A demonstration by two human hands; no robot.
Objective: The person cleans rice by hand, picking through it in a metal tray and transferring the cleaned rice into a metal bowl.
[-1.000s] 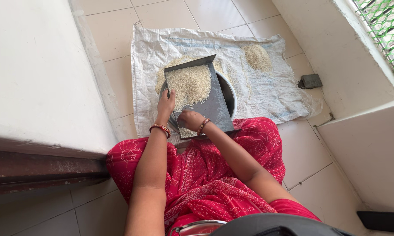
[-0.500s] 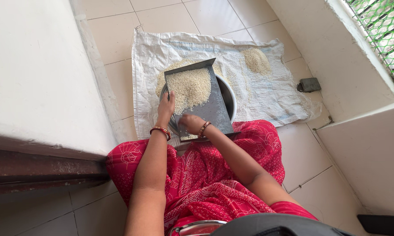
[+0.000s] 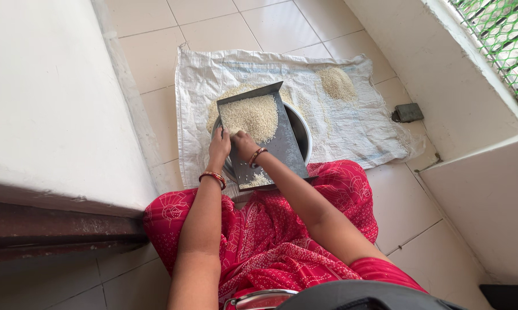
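Currently the metal tray (image 3: 270,138) rests across the steel bowl (image 3: 302,129), its long axis running away from the body. The rice heap (image 3: 250,116) lies at the far end, directly ahead of both hands. The left hand (image 3: 220,148) grips the tray's left edge, fingers clamped. The right hand (image 3: 244,145) lies on the tray floor, fingertips touching the heap's near edge; finger spread cannot be told.

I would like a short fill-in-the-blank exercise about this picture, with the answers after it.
1. The grain lies on a flat ____ tray.
2. The tray rests over a round steel ____.
3. A white woven sack is spread on the ____ floor.
4. Each wrist, by the left hand and right hand, wears a ____.

Answers: metal; bowl; tiled; bangle
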